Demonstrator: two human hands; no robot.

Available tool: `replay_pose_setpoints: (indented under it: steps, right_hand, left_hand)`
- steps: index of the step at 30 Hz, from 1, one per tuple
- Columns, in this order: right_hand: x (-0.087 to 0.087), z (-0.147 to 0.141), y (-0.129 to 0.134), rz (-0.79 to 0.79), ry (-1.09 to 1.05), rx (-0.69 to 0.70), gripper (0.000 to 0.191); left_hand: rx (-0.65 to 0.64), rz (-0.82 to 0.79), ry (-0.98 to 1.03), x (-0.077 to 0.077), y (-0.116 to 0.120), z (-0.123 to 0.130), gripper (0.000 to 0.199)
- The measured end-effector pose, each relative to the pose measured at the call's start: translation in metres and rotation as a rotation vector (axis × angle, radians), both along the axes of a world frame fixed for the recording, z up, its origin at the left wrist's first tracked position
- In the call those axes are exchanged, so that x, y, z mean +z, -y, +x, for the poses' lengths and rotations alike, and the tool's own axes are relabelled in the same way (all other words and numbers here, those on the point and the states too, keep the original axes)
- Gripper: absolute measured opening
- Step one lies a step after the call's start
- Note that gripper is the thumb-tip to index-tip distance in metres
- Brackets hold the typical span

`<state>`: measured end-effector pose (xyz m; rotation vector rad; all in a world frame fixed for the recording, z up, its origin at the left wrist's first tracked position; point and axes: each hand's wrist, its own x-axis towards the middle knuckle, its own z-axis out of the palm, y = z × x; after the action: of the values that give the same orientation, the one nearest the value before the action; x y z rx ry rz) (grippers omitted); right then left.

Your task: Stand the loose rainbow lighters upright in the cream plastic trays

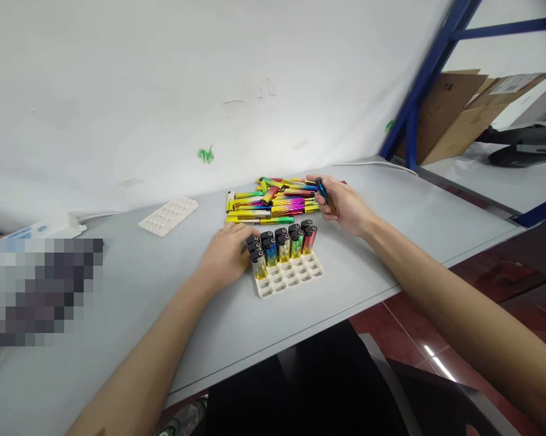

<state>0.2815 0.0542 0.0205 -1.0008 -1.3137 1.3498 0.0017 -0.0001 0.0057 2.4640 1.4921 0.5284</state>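
On a grey bench (436, 212), black-topped translucent lighters (284, 248) fill the far rows of a white plastic tray (292, 277); nearer oval sockets are mostly unfilled. Glossy multicoloured lighters (289, 204) lie heaped beyond. Right hand (349, 206) grips a dark, shiny lighter (326, 197); left hand (225, 254) is beside the tray, grip unclear.

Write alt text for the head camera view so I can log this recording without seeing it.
A person's right hand holds a dark lighter above a grey table, while the left hand is at the left end of black-topped lighters standing in a white tray. Behind lies a colorful lighter pile; another white tray sits left.
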Motion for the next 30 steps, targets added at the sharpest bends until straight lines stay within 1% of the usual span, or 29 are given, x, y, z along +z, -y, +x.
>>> replay_pose_setpoints:
  steps: [3, 8, 10, 12, 17, 20, 26, 30]
  right_hand:
    - [-0.0043, -0.0015, -0.0005, 0.05, 0.047, -0.056, 0.034]
    - [-0.0075, -0.0039, 0.0013, 0.279, 0.168, -0.132, 0.045]
    - [-0.0066, -0.0041, 0.0026, 0.31, 0.2, -0.156, 0.051]
    - [-0.0055, -0.0037, 0.003, 0.273, 0.18, -0.161, 0.053]
    - [-0.0047, -0.0021, -0.0006, 0.096, 0.104, -0.107, 0.061]
    - [-0.0054, -0.0014, -0.0017, 0.012, 0.119, -0.095, 0.058]
    - [-0.0056, -0.0008, 0.0006, -0.022, 0.11, -0.021, 0.045]
    - [-0.0045, -0.0011, -0.0006, -0.05, 0.107, -0.049, 0.048]
  left_hand:
    - [-0.001, -0.002, -0.003, -0.0002, -0.0003, 0.0005, 0.021]
    - [-0.007, 0.005, -0.007, 0.0, 0.0002, 0.0007, 0.021]
    - [-0.012, 0.007, -0.01, -0.0002, 0.0001, 0.0003, 0.021]
    - [-0.011, 0.001, -0.01, -0.0004, -0.0001, -0.0001, 0.021]
    - [-0.005, 0.0, -0.007, -0.0001, -0.0002, 0.0001, 0.021]
    - [-0.008, -0.004, -0.005, 0.001, 0.0002, 0.001, 0.02]
    - [-0.003, -0.016, -0.007, 0.0023, 0.0007, 0.0019, 0.021]
    - [0.002, -0.011, -0.002, 0.0008, 0.0006, 0.0016, 0.021]
